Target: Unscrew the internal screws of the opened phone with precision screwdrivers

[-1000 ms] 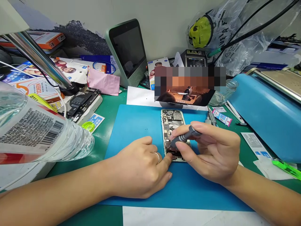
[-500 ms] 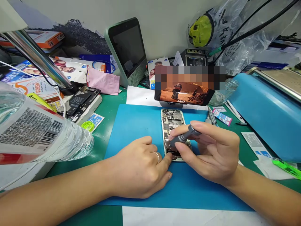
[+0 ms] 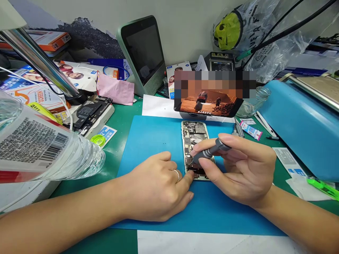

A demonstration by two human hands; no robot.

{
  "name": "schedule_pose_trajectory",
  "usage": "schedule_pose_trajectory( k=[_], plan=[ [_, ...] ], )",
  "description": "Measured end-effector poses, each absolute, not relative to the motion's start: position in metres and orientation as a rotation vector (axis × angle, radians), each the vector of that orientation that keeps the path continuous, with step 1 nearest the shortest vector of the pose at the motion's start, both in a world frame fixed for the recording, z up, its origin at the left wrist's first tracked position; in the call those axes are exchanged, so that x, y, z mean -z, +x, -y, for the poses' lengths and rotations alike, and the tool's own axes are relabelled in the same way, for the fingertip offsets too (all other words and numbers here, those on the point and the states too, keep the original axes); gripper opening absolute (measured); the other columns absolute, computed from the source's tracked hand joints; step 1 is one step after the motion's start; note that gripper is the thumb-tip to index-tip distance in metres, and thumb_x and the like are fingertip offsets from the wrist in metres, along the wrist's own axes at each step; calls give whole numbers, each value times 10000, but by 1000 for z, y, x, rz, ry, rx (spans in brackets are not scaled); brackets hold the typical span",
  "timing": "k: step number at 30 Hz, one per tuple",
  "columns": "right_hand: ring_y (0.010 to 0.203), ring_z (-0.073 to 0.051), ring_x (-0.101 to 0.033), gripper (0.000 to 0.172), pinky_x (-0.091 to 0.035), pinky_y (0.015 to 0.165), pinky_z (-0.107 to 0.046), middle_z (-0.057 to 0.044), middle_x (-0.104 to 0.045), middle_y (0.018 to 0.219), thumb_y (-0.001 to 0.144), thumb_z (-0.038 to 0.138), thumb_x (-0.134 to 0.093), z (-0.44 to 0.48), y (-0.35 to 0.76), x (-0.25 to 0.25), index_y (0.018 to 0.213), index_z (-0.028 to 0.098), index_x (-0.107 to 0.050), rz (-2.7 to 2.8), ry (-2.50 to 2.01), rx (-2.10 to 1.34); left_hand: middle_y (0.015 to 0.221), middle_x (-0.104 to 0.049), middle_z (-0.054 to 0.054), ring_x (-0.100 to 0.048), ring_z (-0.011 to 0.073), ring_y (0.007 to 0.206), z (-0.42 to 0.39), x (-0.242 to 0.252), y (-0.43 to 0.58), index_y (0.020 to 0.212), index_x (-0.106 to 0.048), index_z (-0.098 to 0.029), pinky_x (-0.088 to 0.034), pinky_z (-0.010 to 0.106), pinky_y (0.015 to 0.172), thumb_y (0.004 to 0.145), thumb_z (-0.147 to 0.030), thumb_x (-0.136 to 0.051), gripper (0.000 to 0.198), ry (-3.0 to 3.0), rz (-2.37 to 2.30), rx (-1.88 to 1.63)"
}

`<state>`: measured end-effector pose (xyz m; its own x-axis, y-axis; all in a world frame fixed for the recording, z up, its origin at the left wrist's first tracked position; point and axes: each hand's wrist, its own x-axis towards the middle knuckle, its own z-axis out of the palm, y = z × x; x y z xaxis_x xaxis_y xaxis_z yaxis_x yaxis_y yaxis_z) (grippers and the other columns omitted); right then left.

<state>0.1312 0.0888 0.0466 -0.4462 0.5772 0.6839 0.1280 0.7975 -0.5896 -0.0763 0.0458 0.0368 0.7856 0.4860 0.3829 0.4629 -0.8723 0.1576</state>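
Observation:
An opened smartphone [image 3: 196, 137] lies on the blue mat [image 3: 150, 139], its inner boards and parts bare. My left hand [image 3: 159, 188], a ring on one finger, is curled beside it; one fingertip presses on the phone's lower left edge, while the thumb is hidden. Between thumb and fingers, my right hand [image 3: 243, 169] grips a dark grey precision screwdriver [image 3: 208, 153]. The tool is tilted, with its thin tip down at the lower left part of the phone and its end cap up to the right. Part of the phone's right side is covered by my right hand.
A phone playing a video [image 3: 208, 100] stands behind the mat. At left are a clear bottle [image 3: 87, 160], a lamp post [image 3: 45, 56] and another opened phone [image 3: 88, 113]. A glass jar [image 3: 254, 102], a blue roll-like object [image 3: 296, 130] and a green-handled tool [image 3: 321, 187] are at right.
My right hand and the screwdriver have shifted slightly right, the tool leaning a little more. My left hand stays on the phone's edge. The video picture has changed.

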Motion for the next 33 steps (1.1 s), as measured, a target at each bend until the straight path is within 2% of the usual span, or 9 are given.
schedule_pose_trajectory(
  k=[10, 14, 19, 33],
  plan=[
    [816, -193, -758, 736, -692, 699, -329, -48, -751, 995, 782, -74, -647, -90, 131, -49, 1408, 291, -516, 2005, -503, -583, 587, -611, 25, -532, 194, 546, -47, -37, -76, 1160, -686, -8, -313, 374, 573, 1023, -268, -461, 370, 2914, -780, -654],
    [813, -197, -766, 748, -693, 707, -340, -27, -762, 1004, 782, -47, -671, -90, 132, -49, 1408, 325, -503, 2002, -497, -569, 599, -614, 25, -541, 191, 555, -46, -37, -77, 1167, -678, -15, -316, 373, 573, 1031, -275, -451, 371, 2915, -782, -636],
    [788, -207, -765, 706, -695, 688, -353, -39, -768, 974, 789, -31, -672, -90, 133, -49, 1391, 309, -532, 2007, -522, -553, 590, -609, 24, -540, 192, 551, -46, -37, -77, 1162, -681, -11, -314, 374, 571, 1027, -266, -458, 365, 2912, -774, -645],
    [852, -183, -760, 791, -693, 689, -299, -37, -735, 1009, 760, -91, -669, -90, 133, -49, 1424, 310, -514, 1975, -493, -556, 591, -619, 26, -540, 190, 547, -46, -37, -76, 1155, -684, -5, -325, 376, 571, 1025, -263, -458, 367, 2922, -777, -656]
  ],
)
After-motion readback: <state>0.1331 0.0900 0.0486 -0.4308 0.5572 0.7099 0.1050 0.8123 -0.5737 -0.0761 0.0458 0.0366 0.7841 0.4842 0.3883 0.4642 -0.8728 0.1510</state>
